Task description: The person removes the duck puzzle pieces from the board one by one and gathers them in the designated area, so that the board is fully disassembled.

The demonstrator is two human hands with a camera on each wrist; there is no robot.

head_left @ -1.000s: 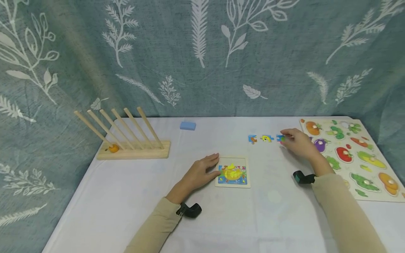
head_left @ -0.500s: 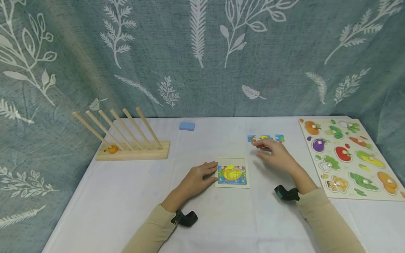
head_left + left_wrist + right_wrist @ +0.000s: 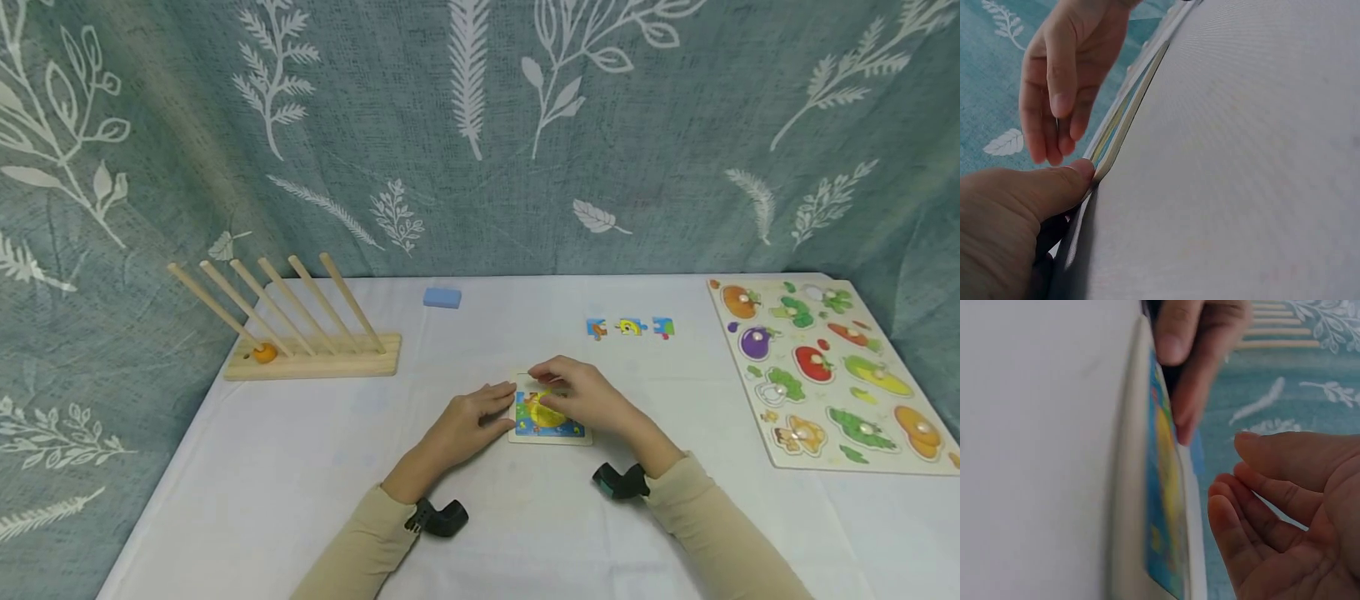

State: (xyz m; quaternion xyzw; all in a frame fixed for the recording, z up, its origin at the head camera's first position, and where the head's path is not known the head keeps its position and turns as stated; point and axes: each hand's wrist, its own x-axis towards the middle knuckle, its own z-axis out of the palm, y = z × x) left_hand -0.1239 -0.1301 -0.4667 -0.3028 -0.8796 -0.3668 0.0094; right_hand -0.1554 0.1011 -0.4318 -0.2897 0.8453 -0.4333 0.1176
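Observation:
A small square wooden jigsaw tray [image 3: 551, 440] lies on the table, its picture of a yellow shape on blue partly covered by my right hand. My left hand [image 3: 463, 429] rests at the tray's left side with fingers fairly straight; its thumb [image 3: 1063, 187] touches the edge. Over the tray hovers my right hand [image 3: 581, 393], loosely bent and, in the right wrist view, apart from the tray with nothing between thumb and fingers. Behind it three loose jigsaw pieces lie in a row: one left [image 3: 597, 327], one yellow [image 3: 630, 327], one right [image 3: 663, 327].
At the left stands a wooden rack [image 3: 322, 365] with several slanting pegs and an orange bead [image 3: 265, 353] at its base. A blue block [image 3: 442, 297] lies near the back edge. On the right is a vegetable peg puzzle board [image 3: 813, 417]. A patterned curtain [image 3: 510, 208] hangs behind.
My right hand has left the rightmost loose piece and moved left and nearer, over the jigsaw tray. The three pieces stay in their row. My left hand stays beside the tray.

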